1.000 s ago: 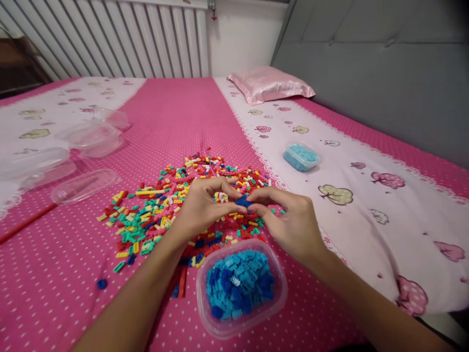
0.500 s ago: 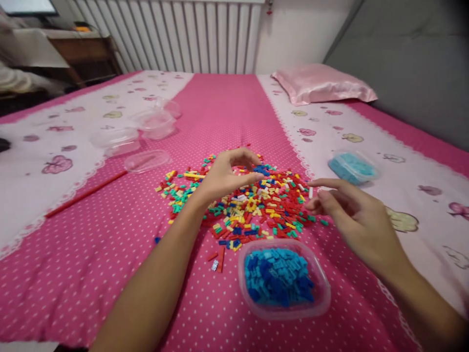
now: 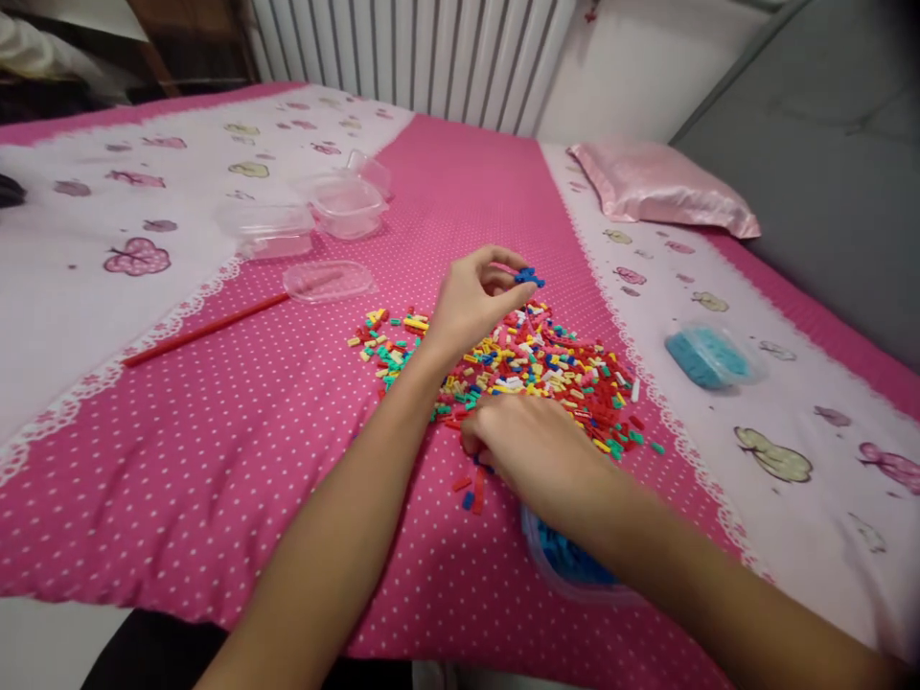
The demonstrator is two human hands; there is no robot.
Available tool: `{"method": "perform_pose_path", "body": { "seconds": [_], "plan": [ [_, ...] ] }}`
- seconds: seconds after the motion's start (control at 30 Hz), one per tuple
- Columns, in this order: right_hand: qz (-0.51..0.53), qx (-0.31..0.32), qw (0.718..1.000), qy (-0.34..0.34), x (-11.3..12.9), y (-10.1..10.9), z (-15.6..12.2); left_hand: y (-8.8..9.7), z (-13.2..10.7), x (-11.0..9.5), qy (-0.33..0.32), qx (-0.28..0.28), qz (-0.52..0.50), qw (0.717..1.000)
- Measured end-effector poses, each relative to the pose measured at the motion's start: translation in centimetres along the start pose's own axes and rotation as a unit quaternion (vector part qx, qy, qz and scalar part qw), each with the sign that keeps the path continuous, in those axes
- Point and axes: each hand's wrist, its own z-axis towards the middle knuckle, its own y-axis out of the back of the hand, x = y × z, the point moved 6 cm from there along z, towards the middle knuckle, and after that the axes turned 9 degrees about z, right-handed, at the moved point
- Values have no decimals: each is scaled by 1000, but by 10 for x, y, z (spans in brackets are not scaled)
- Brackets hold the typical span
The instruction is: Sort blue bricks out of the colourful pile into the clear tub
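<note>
Over the far part of a pile of small coloured building blocks (image 3: 532,359), my left hand (image 3: 474,302) is closed, pinching a small cluster of blue blocks (image 3: 530,278) between thumb and fingers. My right hand (image 3: 539,441) reaches across to the near edge of the pile, its fingers curled downward. Its fingertips are mostly hidden, so whatever they grip cannot be made out. Under my right wrist stands a clear tub (image 3: 536,551) of blue blocks, partly covered by the forearm. A few loose red blocks (image 3: 478,491) and a blue one lie beside the right hand.
A second tub of light blue blocks (image 3: 708,355) sits at the right. Clear plastic containers (image 3: 349,206) and a lid (image 3: 331,280) lie at the left, near a red stick (image 3: 208,329). A pink pillow (image 3: 661,187) rests at the back right of the bed.
My left hand has closed on the blue cluster and lifted it from the pile. My right hand has swung left from the pile's right side to its near edge. The view has tilted down.
</note>
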Motion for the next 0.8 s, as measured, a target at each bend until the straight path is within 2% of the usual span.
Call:
{"method": "perform_pose_path", "body": {
  "seconds": [0.1, 0.23, 0.33, 0.43, 0.5, 0.6, 0.7, 0.8],
  "plan": [
    [-48, 26, 999, 6, 6, -11, 4, 0, -3, -1, 2, 14, 1, 1000],
    [-41, 26, 999, 17, -1, -20, 4, -1, -4, 0, 1, 19, 22, 1000],
    [24, -27, 998, 43, -10, -12, 2, -4, -4, 3, 0, 22, 47, 999],
    [128, -106, 985, 55, -33, 11, -7, -10, -6, 10, 29, 69, 51, 996],
    [191, -153, 969, 24, -58, 25, -18, -16, -8, 15, 58, 103, 63, 991],
    [277, -205, 939, -15, -101, 32, -36, -26, -13, 15, 48, 152, 104, 982],
    [345, -298, 889, -42, -140, 25, -53, -46, -21, 8, 22, 227, 108, 968],
    [390, -372, 840, -59, -165, 10, -67, -68, -34, -1, 11, 307, 88, 948]
  ]
}}
